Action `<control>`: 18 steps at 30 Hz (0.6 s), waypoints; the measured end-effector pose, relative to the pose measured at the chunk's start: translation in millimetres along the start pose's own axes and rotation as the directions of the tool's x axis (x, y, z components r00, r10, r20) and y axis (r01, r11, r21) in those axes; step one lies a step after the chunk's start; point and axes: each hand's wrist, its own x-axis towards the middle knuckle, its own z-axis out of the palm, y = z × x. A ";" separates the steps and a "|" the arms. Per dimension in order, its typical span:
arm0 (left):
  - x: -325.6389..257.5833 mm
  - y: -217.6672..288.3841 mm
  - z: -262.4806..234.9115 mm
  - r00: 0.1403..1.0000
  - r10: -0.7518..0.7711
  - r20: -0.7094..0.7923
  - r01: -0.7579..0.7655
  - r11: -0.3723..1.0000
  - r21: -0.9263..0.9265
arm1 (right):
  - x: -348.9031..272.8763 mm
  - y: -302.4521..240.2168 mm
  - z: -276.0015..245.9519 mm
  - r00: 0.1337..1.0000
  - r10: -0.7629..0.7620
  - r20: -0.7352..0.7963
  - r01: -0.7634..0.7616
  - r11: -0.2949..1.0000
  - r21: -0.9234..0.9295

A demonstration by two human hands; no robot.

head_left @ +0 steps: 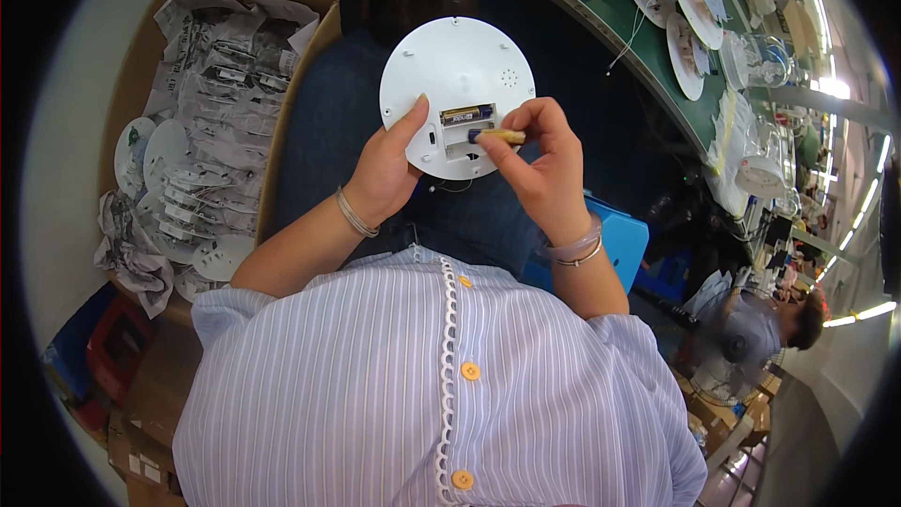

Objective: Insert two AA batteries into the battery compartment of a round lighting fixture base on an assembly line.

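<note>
My left hand (386, 161) grips the lower left edge of a round white plastic disc (441, 61), thumb on its face and the other fingers hidden behind. The disc has small raised clips, a patch of tiny holes and a battery compartment (456, 133). One battery (466, 115) lies in the upper slot. Between thumb and fingers, my right hand (542, 158) pinches a second battery (502, 135), gold and dark blue, tilted slightly over the lower slot. I cannot tell whether it touches the contacts.
On the left stands a big cardboard box (305, 75) packed with white discs and printed paper (202, 84). A green workbench (648, 66) at the upper right carries more discs (695, 2). A blue stool (615, 239) is beside my right forearm; a fan (737, 347) stands at the lower right.
</note>
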 end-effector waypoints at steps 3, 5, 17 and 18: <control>-0.6 0.5 2.5 1.000 0.016 0.022 -0.017 1.000 0.015 | 3.9 2.9 4.7 0.979 -0.191 0.076 0.202 0.961 -0.189; -1.2 1.3 2.9 1.000 0.003 0.022 -0.002 1.000 -0.026 | 5.4 3.8 7.8 0.957 -0.276 0.089 0.290 0.900 -0.324; -4.0 15.5 -1.2 0.986 0.012 0.167 -0.028 0.995 0.092 | 9.5 1.8 -11.7 0.936 -0.351 0.016 0.318 0.830 -0.459; -4.2 16.6 -0.7 0.985 0.022 0.172 -0.040 0.994 0.101 | 8.9 4.4 -11.3 0.959 -0.260 -0.112 0.207 0.914 -0.350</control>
